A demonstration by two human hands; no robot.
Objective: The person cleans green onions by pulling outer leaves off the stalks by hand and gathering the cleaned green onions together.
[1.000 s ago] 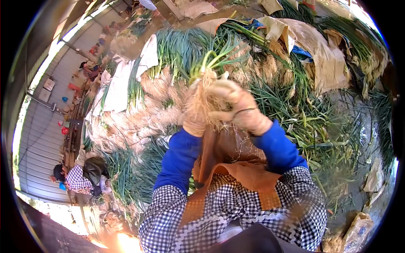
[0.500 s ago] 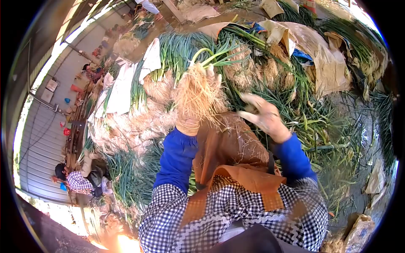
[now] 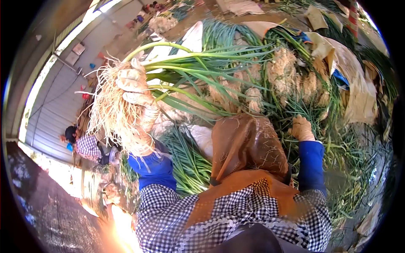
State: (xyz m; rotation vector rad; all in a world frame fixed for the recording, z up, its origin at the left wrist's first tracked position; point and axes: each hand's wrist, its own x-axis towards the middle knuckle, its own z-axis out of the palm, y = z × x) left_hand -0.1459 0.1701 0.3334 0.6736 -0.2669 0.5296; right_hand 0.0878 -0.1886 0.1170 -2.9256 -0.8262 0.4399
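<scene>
My left hand (image 3: 135, 88), in a pale glove, is raised on the left and closed around a bunch of green onions (image 3: 185, 59). The bunch lies sideways: its stringy pale roots (image 3: 107, 105) hang toward the left, and its green leaves stretch to the right. On the right, my right hand (image 3: 302, 129) is low over loose green onion leaves (image 3: 320, 143). Its fingers look curled in; whatever they may hold is hidden. Between my arms, a brown apron (image 3: 249, 143) with root scraps on it covers my lap.
More green onions (image 3: 185, 156) lie beside my left arm. Root-end bundles (image 3: 282, 71) and leafy piles (image 3: 228, 36) fill the area ahead, partly under a tan sheet (image 3: 358, 80). Another person (image 3: 90, 147) in a checked top is at the far left.
My left hand has swung left with the green onions, turning the bunch sideways so the leaves show. My right hand has moved right and down to the leaves, from open to curled. The view has shifted.
</scene>
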